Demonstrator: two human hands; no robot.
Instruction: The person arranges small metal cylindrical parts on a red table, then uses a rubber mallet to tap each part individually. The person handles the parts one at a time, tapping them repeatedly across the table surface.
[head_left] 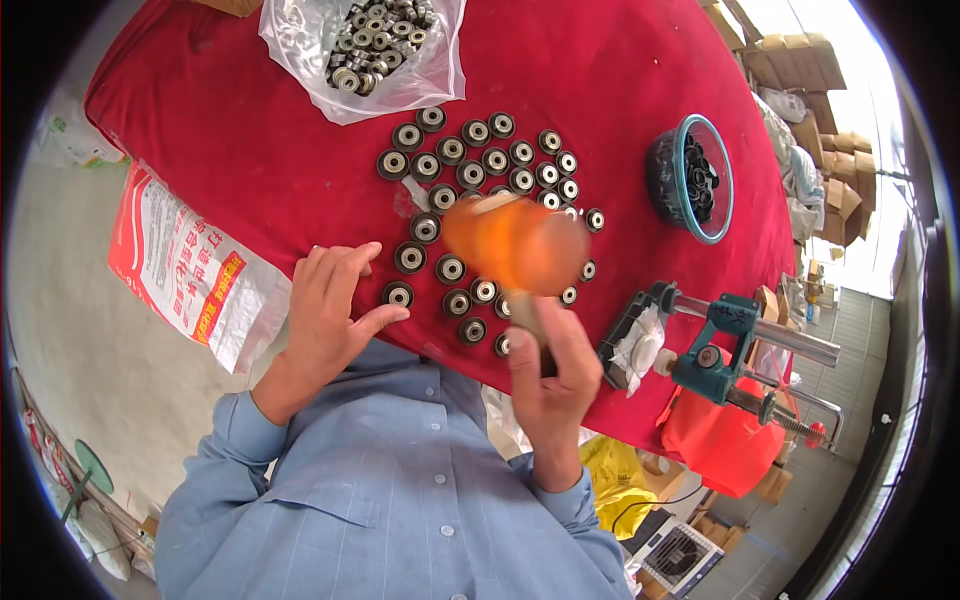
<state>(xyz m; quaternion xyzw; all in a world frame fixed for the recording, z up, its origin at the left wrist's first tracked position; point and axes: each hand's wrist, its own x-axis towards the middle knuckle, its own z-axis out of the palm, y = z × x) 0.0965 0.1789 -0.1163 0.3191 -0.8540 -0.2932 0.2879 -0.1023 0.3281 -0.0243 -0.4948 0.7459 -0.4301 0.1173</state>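
My right hand (552, 378) is closed around the handle of a mallet with an orange head (517, 245). The mallet head is smeared by motion and hides part of the wheels beneath it. My left hand (327, 318) rests at the near edge of the red cloth, fingers stretched and thumb apart, with nothing in it. Close to its thumb tip lies a small black-rimmed wheel with a metal bearing in its centre (398, 294). Several more such wheels (450, 267) lie flat in loose rows across the cloth.
A clear plastic bag of loose metal bearings (375, 45) sits at the far left. To the right stands a clear bowl (690, 180) with black rings inside. A green clamp vise (722, 345) is at the right edge. A printed plastic sack (200, 265) hangs at the left edge.
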